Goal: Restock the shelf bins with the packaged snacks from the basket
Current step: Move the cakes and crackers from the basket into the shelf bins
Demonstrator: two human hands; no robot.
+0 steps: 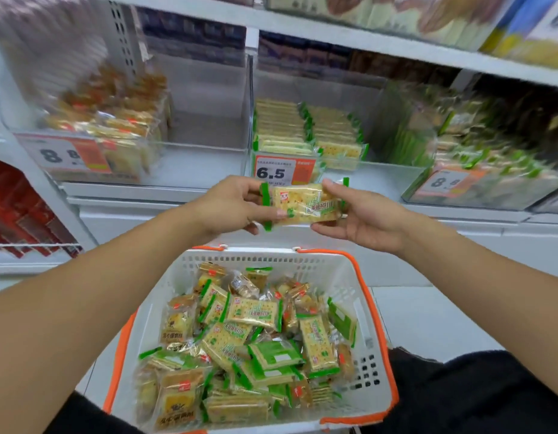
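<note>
Now both arms outstretched; left hand (pixel 230 203) & right hand (pixel 362 214) pinch cracker pack (pixel 306 205) ends above basket (pixel 349 270).

White metal shelving (pixel 334 34), pale tiled floor (pixel 428 314), bright even light

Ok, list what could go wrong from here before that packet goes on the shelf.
1. The packet is pinched only at its ends by the left hand and right hand; a loose grip could drop it into the basket.
2. Three bins sit side by side; only the middle bin holds matching green packs, so it could be misfiled.
</note>
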